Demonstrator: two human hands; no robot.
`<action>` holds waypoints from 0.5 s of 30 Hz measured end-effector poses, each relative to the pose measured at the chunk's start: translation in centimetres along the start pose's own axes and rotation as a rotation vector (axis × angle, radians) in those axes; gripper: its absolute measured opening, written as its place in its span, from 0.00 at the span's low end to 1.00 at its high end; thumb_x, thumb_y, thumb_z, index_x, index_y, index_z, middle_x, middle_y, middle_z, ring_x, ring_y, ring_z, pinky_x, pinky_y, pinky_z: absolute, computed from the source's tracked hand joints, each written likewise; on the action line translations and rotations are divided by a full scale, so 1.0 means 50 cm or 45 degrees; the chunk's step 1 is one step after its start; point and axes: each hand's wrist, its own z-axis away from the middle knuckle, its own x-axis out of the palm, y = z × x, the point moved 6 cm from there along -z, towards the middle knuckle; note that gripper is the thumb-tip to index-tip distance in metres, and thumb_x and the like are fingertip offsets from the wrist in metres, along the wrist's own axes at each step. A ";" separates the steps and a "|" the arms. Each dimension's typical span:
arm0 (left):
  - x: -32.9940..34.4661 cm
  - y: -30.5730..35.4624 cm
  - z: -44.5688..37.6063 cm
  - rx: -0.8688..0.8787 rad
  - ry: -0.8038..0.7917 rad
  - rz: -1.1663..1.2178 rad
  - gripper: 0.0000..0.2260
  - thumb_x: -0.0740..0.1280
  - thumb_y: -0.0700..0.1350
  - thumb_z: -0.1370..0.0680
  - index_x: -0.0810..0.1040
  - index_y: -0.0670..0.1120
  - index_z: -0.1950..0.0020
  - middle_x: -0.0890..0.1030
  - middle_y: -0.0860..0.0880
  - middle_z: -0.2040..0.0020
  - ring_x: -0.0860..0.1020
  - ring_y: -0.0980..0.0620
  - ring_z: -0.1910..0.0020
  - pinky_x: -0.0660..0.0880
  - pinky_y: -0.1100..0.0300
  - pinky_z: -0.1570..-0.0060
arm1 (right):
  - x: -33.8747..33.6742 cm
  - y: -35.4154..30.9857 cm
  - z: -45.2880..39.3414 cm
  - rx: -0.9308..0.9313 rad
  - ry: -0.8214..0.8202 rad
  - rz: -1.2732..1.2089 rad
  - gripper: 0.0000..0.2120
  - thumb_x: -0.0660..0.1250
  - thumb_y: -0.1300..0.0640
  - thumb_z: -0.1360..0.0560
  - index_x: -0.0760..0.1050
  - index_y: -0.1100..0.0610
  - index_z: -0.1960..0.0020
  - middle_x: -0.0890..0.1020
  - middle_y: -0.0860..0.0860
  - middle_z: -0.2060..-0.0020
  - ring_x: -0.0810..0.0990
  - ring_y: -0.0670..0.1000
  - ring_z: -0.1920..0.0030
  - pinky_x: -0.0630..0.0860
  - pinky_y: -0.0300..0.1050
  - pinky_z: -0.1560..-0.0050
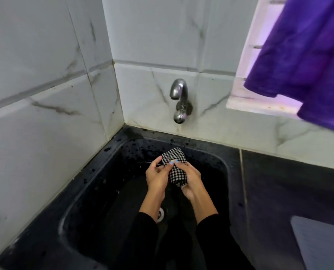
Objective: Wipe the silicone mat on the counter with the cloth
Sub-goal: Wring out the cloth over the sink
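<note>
Black sleeves (216, 242) are reaching out over the dark sink (223, 164). Above its basin, the left hand (156, 177) and the right hand (191, 179) are both gripping the bunched checkered cloth (174, 166), fingers curled round it. Right of the sink, the grey silicone mat (321, 242) is lying on the counter (290, 188). Behind the sink, a steel tap (178, 98) is sticking out from the tiled wall (45, 94).

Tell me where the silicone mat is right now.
In the head view the grey silicone mat lies on the dark counter at the lower right, right of the sink, apart from both hands and the cloth.
</note>
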 end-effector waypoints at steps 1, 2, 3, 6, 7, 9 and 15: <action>0.016 -0.004 0.024 0.043 -0.012 -0.018 0.21 0.72 0.40 0.28 0.74 0.46 0.36 0.81 0.46 0.49 0.79 0.49 0.48 0.76 0.48 0.42 | -0.017 -0.010 0.021 -0.012 -0.026 -0.052 0.12 0.67 0.66 0.28 0.77 0.64 0.44 0.81 0.60 0.50 0.81 0.54 0.54 0.79 0.46 0.55; 0.033 -0.008 0.056 0.095 -0.014 -0.058 0.20 0.71 0.40 0.27 0.75 0.47 0.36 0.80 0.48 0.47 0.78 0.51 0.46 0.75 0.51 0.41 | -0.038 -0.021 0.048 -0.027 -0.052 -0.106 0.13 0.66 0.67 0.28 0.76 0.64 0.43 0.81 0.60 0.49 0.81 0.54 0.54 0.79 0.46 0.54; 0.051 -0.013 0.086 0.142 -0.016 -0.105 0.19 0.70 0.40 0.27 0.75 0.48 0.36 0.79 0.49 0.45 0.77 0.53 0.45 0.74 0.54 0.40 | -0.058 -0.032 0.073 -0.048 -0.080 -0.154 0.14 0.66 0.68 0.28 0.75 0.64 0.42 0.81 0.59 0.49 0.81 0.54 0.53 0.78 0.45 0.52; 0.114 -0.039 0.172 0.234 -0.084 -0.185 0.18 0.67 0.39 0.24 0.75 0.49 0.35 0.79 0.48 0.40 0.77 0.54 0.42 0.73 0.57 0.39 | -0.132 -0.066 0.149 -0.119 -0.075 -0.226 0.16 0.64 0.71 0.28 0.74 0.65 0.41 0.81 0.58 0.51 0.80 0.54 0.53 0.78 0.44 0.52; 0.137 -0.055 0.201 0.237 -0.124 -0.194 0.18 0.66 0.38 0.24 0.74 0.49 0.35 0.79 0.46 0.40 0.77 0.53 0.42 0.73 0.57 0.39 | -0.164 -0.076 0.175 -0.147 -0.054 -0.258 0.16 0.63 0.72 0.28 0.74 0.65 0.41 0.81 0.58 0.51 0.80 0.54 0.53 0.79 0.43 0.54; 0.181 -0.096 0.255 0.226 -0.215 -0.213 0.17 0.64 0.38 0.23 0.74 0.49 0.35 0.80 0.45 0.41 0.78 0.53 0.43 0.73 0.54 0.38 | -0.232 -0.098 0.223 -0.211 -0.009 -0.316 0.16 0.61 0.73 0.27 0.73 0.66 0.40 0.80 0.59 0.52 0.80 0.54 0.54 0.80 0.42 0.57; 0.294 -0.253 0.423 0.175 -0.449 -0.354 0.17 0.64 0.41 0.25 0.76 0.50 0.36 0.81 0.45 0.44 0.79 0.52 0.45 0.73 0.49 0.39 | -0.463 -0.111 0.373 -0.284 0.206 -0.398 0.17 0.56 0.72 0.25 0.70 0.66 0.36 0.79 0.60 0.53 0.80 0.55 0.54 0.81 0.43 0.58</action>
